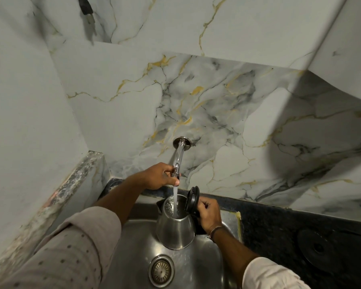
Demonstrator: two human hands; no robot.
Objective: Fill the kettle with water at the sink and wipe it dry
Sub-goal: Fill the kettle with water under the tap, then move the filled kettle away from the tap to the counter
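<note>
Marble-patterned walls enclosed the stainless steel sink (206, 265). Right hand (208, 213) clenched the black handle of the steel electric kettle (175, 230) under running water; left hand (158, 176) grasped the chrome tap (178, 157). Filling, probably heavier, wet steel slippery; handle safest.

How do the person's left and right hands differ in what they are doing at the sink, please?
The left hand reaches up to the tap on the wall, fingers closed around its end; the right hand sits lower, gripping the kettle by its handle side. The left hand is beside the falling water above the kettle's mouth; the right hand is beside the raised black lid. Both are closed on something, and both arms wear light sleeves.
</note>
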